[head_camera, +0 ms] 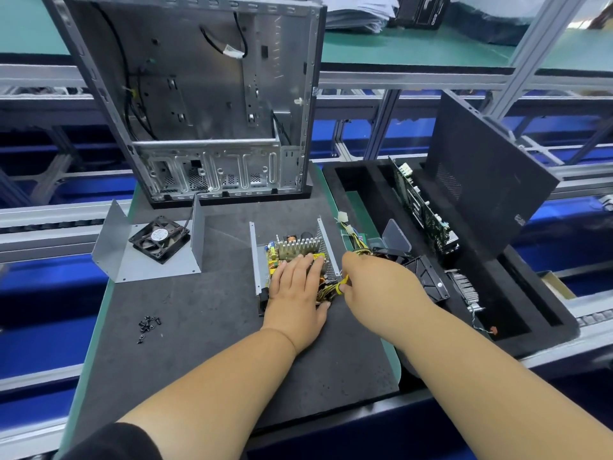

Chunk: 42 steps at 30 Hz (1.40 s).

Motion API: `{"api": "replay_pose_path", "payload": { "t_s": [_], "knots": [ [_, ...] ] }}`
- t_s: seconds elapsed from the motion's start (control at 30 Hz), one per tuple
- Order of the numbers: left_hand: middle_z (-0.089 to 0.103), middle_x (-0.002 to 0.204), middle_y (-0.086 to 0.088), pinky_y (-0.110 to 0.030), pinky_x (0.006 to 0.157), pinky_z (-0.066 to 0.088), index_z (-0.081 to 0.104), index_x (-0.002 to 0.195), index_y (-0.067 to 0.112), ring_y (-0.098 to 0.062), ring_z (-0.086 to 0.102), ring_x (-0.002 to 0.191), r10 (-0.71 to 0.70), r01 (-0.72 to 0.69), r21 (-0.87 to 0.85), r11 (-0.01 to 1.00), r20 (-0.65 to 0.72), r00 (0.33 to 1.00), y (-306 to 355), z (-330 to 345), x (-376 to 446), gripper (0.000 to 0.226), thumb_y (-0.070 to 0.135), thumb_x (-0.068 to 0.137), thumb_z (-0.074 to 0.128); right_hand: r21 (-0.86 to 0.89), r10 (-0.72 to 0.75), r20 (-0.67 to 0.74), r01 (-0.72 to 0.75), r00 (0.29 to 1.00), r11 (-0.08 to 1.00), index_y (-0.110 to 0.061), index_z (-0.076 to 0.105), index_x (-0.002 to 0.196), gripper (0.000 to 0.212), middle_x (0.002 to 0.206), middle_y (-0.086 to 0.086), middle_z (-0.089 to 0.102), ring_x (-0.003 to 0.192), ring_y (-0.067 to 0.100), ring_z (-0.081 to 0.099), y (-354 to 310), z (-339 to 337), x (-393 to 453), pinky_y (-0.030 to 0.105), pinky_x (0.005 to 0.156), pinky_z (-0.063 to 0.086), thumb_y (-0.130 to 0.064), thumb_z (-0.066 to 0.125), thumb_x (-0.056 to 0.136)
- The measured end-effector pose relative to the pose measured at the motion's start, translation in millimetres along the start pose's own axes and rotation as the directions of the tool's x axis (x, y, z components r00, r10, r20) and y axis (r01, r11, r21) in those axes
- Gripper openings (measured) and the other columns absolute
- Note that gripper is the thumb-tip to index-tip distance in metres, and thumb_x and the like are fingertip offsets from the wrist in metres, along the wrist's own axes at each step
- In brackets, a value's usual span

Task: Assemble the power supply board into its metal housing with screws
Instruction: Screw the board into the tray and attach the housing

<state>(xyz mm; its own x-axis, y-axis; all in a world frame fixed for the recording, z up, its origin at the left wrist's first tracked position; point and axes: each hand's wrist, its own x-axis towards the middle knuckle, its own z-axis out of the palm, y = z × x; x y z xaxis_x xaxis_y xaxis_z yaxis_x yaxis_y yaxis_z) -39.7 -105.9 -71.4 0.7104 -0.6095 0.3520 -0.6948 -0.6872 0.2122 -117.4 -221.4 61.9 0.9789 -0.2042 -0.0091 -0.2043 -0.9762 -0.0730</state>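
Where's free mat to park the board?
Bare mat between the screws and the left hand, also the near edge. Crowded: right of the housing, where wires meet the foam tray.

A dark foam mat (205,327) covers the green-edged bench (99,327). At twelve o'clock, a green shelf (414,48) runs across, with a paper stack (358,14) on it. Grey aluminium rails (414,79) cross at ten and two; blue bins (411,134) sit beneath. Light is even, overhead.
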Motion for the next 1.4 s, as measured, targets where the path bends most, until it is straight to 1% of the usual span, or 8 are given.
{"api": "replay_pose_path", "payload": {
  "t_s": [0.2, 0.4, 0.53, 0.73, 0.9, 0.97, 1.2, 1.4],
  "knots": [
    [0.015, 0.159, 0.001, -0.032, 0.111, -0.027, 0.008, 0.156, 0.021, -0.019, 0.003, 0.144, -0.025, 0.011, 0.081, 0.997, 0.174, 0.984, 5, -16, 0, 0.089, 0.055, 0.086, 0.051, 0.138, 0.039, -0.071, -0.029, 0.997, 0.990, -0.025, 0.051, 0.097, 0.009, 0.088, -0.007, 0.066, 0.080, 0.021, 0.060, 23, -24, -6, 0.031, 0.062, 0.047, -0.033, 0.049, 0.092],
    [0.028, 0.151, 0.005, -0.033, 0.118, 0.014, 0.027, 0.149, 0.023, -0.017, 0.023, 0.140, -0.075, 0.077, 0.000, 0.997, 0.216, 0.974, 13, -37, 20, 0.072, 0.051, 0.088, 0.053, 0.439, 0.160, -0.075, -0.111, 0.984, 0.891, -0.031, 0.050, 0.094, 0.003, 0.088, -0.015, 0.069, 0.076, 0.009, 0.058, 43, -41, -1, 0.032, 0.067, 0.049, -0.032, 0.052, 0.092],
    [0.033, 0.148, 0.004, -0.031, 0.115, 0.021, 0.034, 0.145, 0.020, -0.019, 0.029, 0.138, -0.158, 0.168, -0.037, 0.985, 0.181, 0.971, 14, -56, 37, 0.063, 0.043, 0.090, 0.055, 0.675, 0.255, -0.055, -0.152, 0.965, 0.722, -0.033, 0.055, 0.090, 0.007, 0.078, -0.028, 0.067, 0.059, 0.001, 0.053, 49, -40, 3, 0.028, 0.053, 0.039, -0.026, 0.053, 0.090],
    [0.048, 0.136, 0.005, -0.033, 0.109, 0.033, 0.045, 0.140, 0.023, -0.018, 0.044, 0.127, -0.290, 0.292, -0.050, 0.955, 0.037, 0.956, -8, -98, 29, 0.049, 0.037, 0.094, 0.054, 0.894, 0.279, 0.067, -0.182, 0.958, 0.409, -0.030, 0.066, 0.087, 0.014, 0.070, -0.008, 0.069, 0.055, 0.003, 0.053, 43, -34, 15, 0.018, 0.045, 0.038, -0.022, 0.055, 0.092],
    [0.062, 0.095, 0.011, -0.032, 0.082, 0.050, 0.062, 0.091, 0.033, -0.015, 0.061, 0.091, -0.543, 0.537, -0.177, 0.825, 0.018, 0.840, -46, -133, -7, 0.007, 0.026, 0.091, 0.063, 0.939, 0.219, 0.093, -0.159, 0.971, 0.305, -0.023, 0.073, 0.084, 0.020, 0.078, -0.005, 0.073, 0.060, 0.005, 0.054, 20, -27, 27, 0.028, 0.061, 0.039, -0.021, 0.056, 0.093],
    [0.064, 0.080, 0.012, -0.029, 0.072, 0.050, 0.060, 0.075, 0.033, -0.012, 0.062, 0.078, -0.654, 0.647, -0.196, 0.737, 0.038, 0.756, -67, -139, -24, 0.015, 0.026, 0.088, 0.066, 0.953, 0.203, 0.124, -0.173, 0.971, 0.247, -0.023, 0.072, 0.087, 0.017, 0.073, -0.008, 0.074, 0.050, 0.001, 0.048, 6, -22, 33, 0.026, 0.057, 0.038, -0.022, 0.057, 0.093],
    [0.062, 0.065, 0.009, -0.024, 0.056, 0.042, 0.063, 0.068, 0.031, -0.008, 0.058, 0.063, -0.833, 0.800, -0.350, 0.486, 0.090, 0.546, -141, -145, -63, 0.017, 0.027, 0.078, 0.076, 0.945, 0.133, 0.172, -0.202, 0.976, 0.258, -0.027, 0.072, 0.092, 0.016, 0.076, -0.007, 0.074, 0.047, 0.006, 0.042, -43, -5, 56, 0.025, 0.051, 0.035, -0.026, 0.056, 0.089],
    [0.060, 0.068, 0.008, -0.024, 0.053, 0.038, 0.063, 0.069, 0.030, -0.006, 0.054, 0.061, -0.850, 0.795, -0.426, 0.431, 0.105, 0.517, -181, -137, -74, 0.017, 0.033, 0.080, 0.074, 0.938, 0.106, 0.177, -0.200, 0.979, 0.284, -0.035, 0.074, 0.088, 0.019, 0.076, -0.006, 0.073, 0.049, 0.011, 0.037, -80, -1, 73, 0.023, 0.045, 0.031, -0.027, 0.057, 0.087]
  ]
}}
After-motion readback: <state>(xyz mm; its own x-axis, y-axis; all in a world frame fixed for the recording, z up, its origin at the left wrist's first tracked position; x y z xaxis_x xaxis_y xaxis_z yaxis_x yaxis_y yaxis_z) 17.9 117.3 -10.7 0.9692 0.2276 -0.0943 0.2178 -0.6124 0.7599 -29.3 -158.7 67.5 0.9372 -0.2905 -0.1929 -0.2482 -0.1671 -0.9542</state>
